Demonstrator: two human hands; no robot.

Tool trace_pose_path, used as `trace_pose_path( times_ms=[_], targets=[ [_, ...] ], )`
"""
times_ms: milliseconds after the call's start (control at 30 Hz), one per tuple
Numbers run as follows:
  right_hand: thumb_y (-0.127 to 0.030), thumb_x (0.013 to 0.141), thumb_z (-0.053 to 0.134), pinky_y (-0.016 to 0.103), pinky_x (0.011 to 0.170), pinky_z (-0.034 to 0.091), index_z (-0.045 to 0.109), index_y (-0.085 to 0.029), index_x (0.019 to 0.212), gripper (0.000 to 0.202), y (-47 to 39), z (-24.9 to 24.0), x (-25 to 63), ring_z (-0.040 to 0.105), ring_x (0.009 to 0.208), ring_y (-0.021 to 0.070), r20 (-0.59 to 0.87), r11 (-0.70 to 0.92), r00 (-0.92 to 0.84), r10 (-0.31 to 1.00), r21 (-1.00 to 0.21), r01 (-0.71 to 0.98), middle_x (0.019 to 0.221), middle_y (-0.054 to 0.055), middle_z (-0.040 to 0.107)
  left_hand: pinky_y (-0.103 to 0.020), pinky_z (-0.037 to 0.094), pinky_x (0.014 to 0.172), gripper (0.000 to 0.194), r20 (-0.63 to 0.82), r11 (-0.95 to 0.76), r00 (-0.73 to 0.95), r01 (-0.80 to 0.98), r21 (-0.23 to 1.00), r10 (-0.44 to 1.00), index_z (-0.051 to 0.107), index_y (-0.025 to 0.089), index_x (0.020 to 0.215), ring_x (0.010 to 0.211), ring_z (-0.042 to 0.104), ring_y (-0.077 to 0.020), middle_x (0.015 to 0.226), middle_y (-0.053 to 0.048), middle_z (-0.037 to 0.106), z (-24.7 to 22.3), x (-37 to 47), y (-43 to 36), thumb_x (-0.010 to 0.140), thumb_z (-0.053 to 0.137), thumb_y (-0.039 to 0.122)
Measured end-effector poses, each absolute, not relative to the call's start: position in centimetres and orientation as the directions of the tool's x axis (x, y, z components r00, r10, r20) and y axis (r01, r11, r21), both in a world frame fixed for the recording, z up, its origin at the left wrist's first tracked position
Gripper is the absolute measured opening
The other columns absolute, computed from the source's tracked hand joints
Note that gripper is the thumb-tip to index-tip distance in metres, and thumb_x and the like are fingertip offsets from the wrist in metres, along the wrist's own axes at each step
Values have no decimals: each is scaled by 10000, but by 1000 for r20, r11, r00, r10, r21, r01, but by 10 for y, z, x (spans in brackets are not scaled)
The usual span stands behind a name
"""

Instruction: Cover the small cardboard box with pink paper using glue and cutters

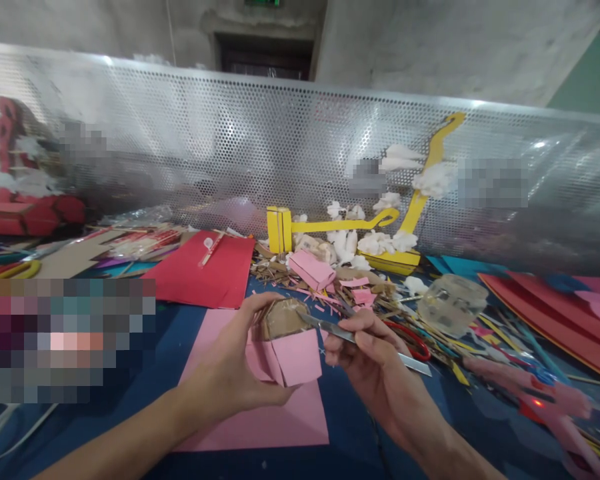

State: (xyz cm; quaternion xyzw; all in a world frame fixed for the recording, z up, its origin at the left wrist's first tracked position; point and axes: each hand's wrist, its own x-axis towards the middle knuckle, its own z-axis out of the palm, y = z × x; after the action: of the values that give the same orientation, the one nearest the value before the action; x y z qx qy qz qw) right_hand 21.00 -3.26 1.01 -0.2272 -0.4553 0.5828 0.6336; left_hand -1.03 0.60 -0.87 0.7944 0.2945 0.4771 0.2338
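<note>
My left hand (235, 360) grips a small cardboard block (285, 318) partly covered in pink paper (297, 358). Its bare brown top faces up, and the pink sheet wraps the near side. Between the fingers of my right hand (375, 350) is a slim silver craft knife (333, 329), its tip pointing left at the cardboard's right edge. Whether the tip touches the cardboard I cannot tell. Beneath both, a flat pink sheet (260, 423) lies on the dark blue tabletop (150, 433).
Red sheets (200, 270) lie at back left. Behind the block are a pink piece (313, 269), paper scraps, and yellow hammer-like shapes (280, 230) with white fluff. A pink glue gun (550, 393), its light lit, rests at right near a clear container (453, 303). A perforated metal panel (290, 133) stands behind.
</note>
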Motion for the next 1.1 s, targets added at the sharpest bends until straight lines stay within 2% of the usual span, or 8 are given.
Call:
trace_pose_path(
  times_ms=[200, 467, 833, 1100],
  targets=[
    [-311, 912, 794, 220, 735, 616, 799, -251, 946, 69, -35, 11, 208, 768, 762, 131, 347, 275, -59, 936, -825, -493, 869, 29, 832, -399, 536, 1079, 1028, 633, -731, 380, 227, 643, 675, 371, 332, 1454, 1286, 632, -291, 1401, -62, 614, -8, -11, 8, 597, 887, 93],
    [-311, 959, 758, 195, 800, 613, 798, -269, 1003, 73, -36, 6, 208, 779, 833, 109, 357, 271, -92, 929, -830, -488, 925, 16, 830, -439, 554, 1061, 955, 626, -724, 371, 267, 636, 686, 386, 329, 1432, 1262, 642, -301, 1367, -68, 627, -7, -10, 4, 644, 904, 184],
    [-315, 950, 762, 261, 778, 638, 792, -270, 1004, 77, -34, 6, 208, 775, 779, 140, 360, 285, -86, 929, -843, -457, 897, 19, 829, -462, 540, 1074, 967, 608, -729, 418, 248, 638, 674, 389, 316, 1436, 1249, 651, -315, 1373, -84, 634, -6, -12, 6, 620, 875, 133],
    [-305, 956, 756, 247, 794, 632, 795, -257, 1001, 76, -36, 6, 207, 775, 796, 133, 345, 268, -79, 935, -837, -477, 897, 23, 824, -431, 560, 1049, 996, 600, -732, 432, 278, 622, 673, 378, 333, 1452, 1290, 632, -325, 1398, -78, 635, -6, -15, 4, 613, 870, 121]
  ],
)
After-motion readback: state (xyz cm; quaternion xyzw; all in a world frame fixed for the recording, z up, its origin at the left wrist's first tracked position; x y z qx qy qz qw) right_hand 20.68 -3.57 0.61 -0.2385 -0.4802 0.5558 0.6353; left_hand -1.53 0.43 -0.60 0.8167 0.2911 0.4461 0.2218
